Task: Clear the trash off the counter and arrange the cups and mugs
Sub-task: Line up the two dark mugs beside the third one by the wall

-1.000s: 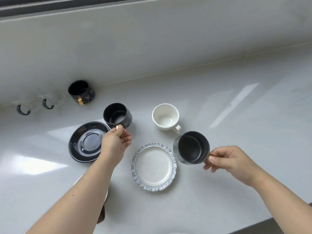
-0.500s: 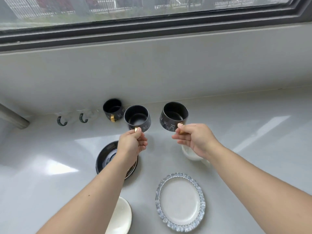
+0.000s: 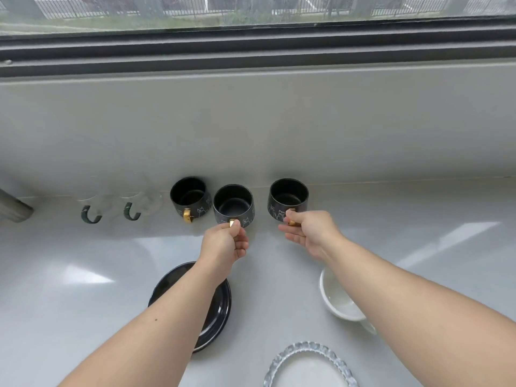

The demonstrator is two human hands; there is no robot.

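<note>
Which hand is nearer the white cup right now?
Right. The right hand holds a black mug's handle just beyond the white cup, its forearm passing over it; the left hand is further left.

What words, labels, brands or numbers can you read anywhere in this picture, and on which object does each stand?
None can be read. The three black mugs bear only white line drawings of cats, no lettering. The black saucer, white cup and glass plate show no markings.

The mug in my left hand point(image 3: 223, 244) is black point(image 3: 233, 203) with white cat outlines and a gold handle; the mug in my right hand point(image 3: 311, 234) matches it point(image 3: 288, 197), and so does a third mug point(image 3: 190, 197). Two clear glass cups, I think, have dark green handles point(image 3: 90, 216). The desk point(image 3: 418, 219) is glossy pale grey.
</note>
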